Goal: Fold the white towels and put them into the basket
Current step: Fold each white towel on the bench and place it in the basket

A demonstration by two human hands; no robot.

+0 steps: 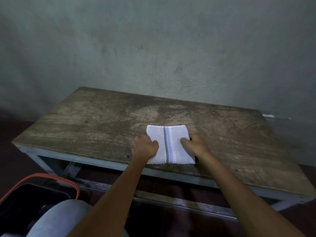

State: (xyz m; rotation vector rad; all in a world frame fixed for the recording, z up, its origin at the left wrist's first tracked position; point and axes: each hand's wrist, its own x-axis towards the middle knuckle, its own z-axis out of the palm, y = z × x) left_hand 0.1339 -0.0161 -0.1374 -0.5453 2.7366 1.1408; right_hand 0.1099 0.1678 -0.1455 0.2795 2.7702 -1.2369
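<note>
Grey-green plaster, scuffed and scratched, makes up the wall [153, 48] that fills the view beyond both grips. Under them lies the surface [85, 120], a worn wooden top with pale rubbed patches. It is carried on a grey metal frame [106, 164] whose front rail passes beneath the forearms, nearer the person than either grip. Dark reddish floor [10, 134] shows far to the left of the left grip and below the frame.

The basket [30, 202] stands low, down and to the left of the left grip and closer to the person, well apart from the surface. Its rim is orange and its inside dark. That inside is in shadow, so what it holds cannot be told. A knee in pale grey cloth [59, 218] overlaps the basket's near side, between it and the left forearm.

The white towel [168, 144] lies flat on the surface between the two grips, folded to a small near-square. A black checked stripe and a pale blue one run down its middle. Its near edge comes close to the front edge of the surface. The left grip [145, 146] has hold of the towel's left edge, with the thumb lying on top of the cloth and the fingers curled at the border. The right grip [196, 145] holds the right edge the same way, thumb on top and fingers curled just past the border.
</note>
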